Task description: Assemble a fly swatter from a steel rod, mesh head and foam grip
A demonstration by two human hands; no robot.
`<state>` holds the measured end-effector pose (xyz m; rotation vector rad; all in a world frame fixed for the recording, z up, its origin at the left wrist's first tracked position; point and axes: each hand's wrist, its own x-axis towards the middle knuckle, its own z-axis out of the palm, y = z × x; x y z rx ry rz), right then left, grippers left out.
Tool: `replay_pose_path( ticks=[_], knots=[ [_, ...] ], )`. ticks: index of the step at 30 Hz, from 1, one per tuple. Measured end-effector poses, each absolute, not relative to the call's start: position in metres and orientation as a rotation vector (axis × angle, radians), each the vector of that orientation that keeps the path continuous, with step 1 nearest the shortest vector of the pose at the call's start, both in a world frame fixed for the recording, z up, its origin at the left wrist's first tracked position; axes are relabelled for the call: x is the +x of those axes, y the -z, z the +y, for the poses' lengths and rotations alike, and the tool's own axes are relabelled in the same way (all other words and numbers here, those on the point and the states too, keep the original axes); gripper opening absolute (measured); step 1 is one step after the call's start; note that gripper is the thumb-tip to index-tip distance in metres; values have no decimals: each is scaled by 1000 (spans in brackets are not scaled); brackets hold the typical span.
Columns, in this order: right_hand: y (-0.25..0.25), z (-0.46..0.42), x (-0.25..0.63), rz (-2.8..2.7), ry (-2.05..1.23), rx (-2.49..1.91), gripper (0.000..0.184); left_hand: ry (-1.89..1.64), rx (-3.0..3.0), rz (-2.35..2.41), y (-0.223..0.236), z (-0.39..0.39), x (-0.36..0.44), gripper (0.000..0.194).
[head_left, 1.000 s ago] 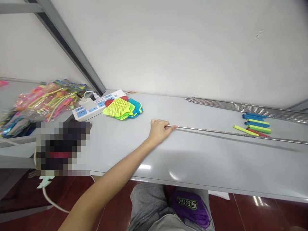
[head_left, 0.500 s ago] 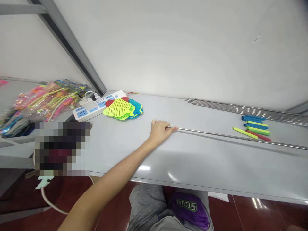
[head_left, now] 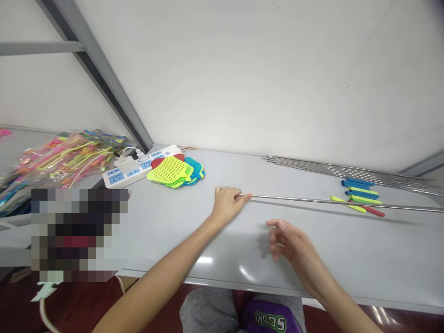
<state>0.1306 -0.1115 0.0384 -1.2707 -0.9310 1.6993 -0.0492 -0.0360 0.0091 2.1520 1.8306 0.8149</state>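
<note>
My left hand (head_left: 229, 203) is closed around the near end of a long, thin metal rod (head_left: 301, 199), which reaches across the table to the right edge of view. My right hand (head_left: 286, 238) hovers over the table in front of the rod, fingers apart and slightly curled, holding nothing. Beyond the left hand lies a stack of fly swatter heads (head_left: 171, 170) in yellow-green, red and blue. On the right, several coloured plastic tubes (head_left: 362, 189) in blue, green, yellow and red rest on the table, with the rod passing over some of them.
Several more metal rods (head_left: 322, 167) lie along the wall at the back right. A white power strip (head_left: 137, 169) with plugs sits behind the swatter heads. Plastic-wrapped colourful items (head_left: 72, 155) are heaped at the left. A grey frame post (head_left: 104, 74) rises there; a pixelated patch hides something nearby.
My right hand has come into view from the lower right. The left hand keeps its hold on the rod. The view has tilted up slightly.
</note>
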Motion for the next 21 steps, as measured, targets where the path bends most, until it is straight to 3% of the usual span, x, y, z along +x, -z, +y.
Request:
replay_pose_path(
  ticks=[4,8,13,21],
  knots=[
    [-23,-86,118,-728,-1800,-1096,37,-811,2180,1813,-11,-38,-48,47],
    [-13,-54,105,-813,-1713,-941,29,-774,2209,1761,-11,-40,-45,44],
    [-6,-19,91,-1007,-1684,-911,39,-765,2202,1811,-12,-38,-48,42],
    [0,-5,90,-1021,-1694,-891,31,-772,2222,1798,-14,-31,-57,39]
  ],
)
